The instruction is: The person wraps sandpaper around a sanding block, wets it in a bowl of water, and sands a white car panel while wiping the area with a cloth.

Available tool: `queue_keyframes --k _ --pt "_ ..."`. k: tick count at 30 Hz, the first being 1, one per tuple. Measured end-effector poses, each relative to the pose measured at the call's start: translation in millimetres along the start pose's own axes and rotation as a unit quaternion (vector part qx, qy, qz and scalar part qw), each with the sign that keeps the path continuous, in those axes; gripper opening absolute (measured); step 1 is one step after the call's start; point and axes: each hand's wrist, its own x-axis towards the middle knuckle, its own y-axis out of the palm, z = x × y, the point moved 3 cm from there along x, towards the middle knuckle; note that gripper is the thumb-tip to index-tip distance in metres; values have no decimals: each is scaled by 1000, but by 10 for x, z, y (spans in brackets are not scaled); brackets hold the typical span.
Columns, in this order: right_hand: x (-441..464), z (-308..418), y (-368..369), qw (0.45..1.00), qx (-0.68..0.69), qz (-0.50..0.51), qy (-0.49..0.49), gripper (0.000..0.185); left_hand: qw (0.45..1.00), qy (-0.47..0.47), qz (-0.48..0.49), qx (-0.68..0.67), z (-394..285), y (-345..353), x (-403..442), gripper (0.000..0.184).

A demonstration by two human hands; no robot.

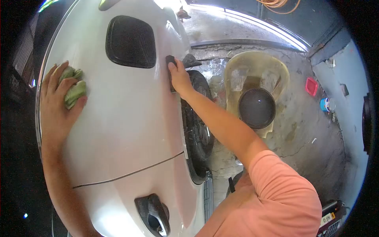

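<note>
My left hand lies on the upper left of a white car's side panel, its fingers curled over a crumpled green cloth. Against the panel's right edge, just above the wheel, my right hand presses a dark block; the fingers on its far side are partly hidden. Between the hands and farther up sits a black rounded panel. Close to my body is a black and chrome door handle, below a curved panel seam.
A yellowish plastic chair stands right of the wheel, bearing a round black tub. Farther right on the concrete floor are a red tray and a blue-and-white can. An orange hose hangs at the top; a wall borders the right.
</note>
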Motion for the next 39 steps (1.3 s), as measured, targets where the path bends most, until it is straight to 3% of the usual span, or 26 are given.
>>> queue_keyframes --k 3,4,8,11,14,18,20,23,25,27,30,32,34,37,39 --pt "59 9 -158 989 -122 31 -73 53 1000 9 3 26 42 13 -17 41" --pt "30 72 -180 988 -140 33 -50 51 999 11 2 35 33 3 -12 41" --pt "20 -27 -94 998 29 22 -50 50 996 -4 34 84 -8 -21 1 41" --pt "43 -146 -27 987 26 -51 -151 50 996 2 33 81 32 16 -8 40" --pt "-32 -144 -57 991 67 43 -105 54 995 3 51 86 32 21 -8 37" --pt "-1533 -69 -298 980 -33 154 -125 71 995 17 46 82 75 14 -1 37" --pt "-2150 -155 -395 968 1 174 -182 77 995 8 51 84 73 20 -13 37" --pt "-1581 -198 -277 973 -17 167 -157 71 995 17 52 81 25 -15 24 36" --pt "-557 -149 -104 990 -2 114 -88 65 995 17 52 80 11 -25 -14 36" --pt "184 -41 -27 987 16 99 -127 61 995 25 50 82 6 -25 5 35" --pt "-143 -108 -13 984 -14 103 -145 64 995 12 51 81 23 -9 3 35" --pt "-1125 -23 -201 979 -34 156 -129 68 995 16 46 85 45 13 -1 35" --pt "-2041 -97 -354 965 -40 181 -187 70 995 20 48 88 63 21 -6 35" --pt "-1819 -80 -306 964 -42 193 -175 70 995 28 47 81 53 4 10 36" --pt "-887 -102 -169 980 -42 142 -132 65 997 30 31 66 -23 -40 0 37"
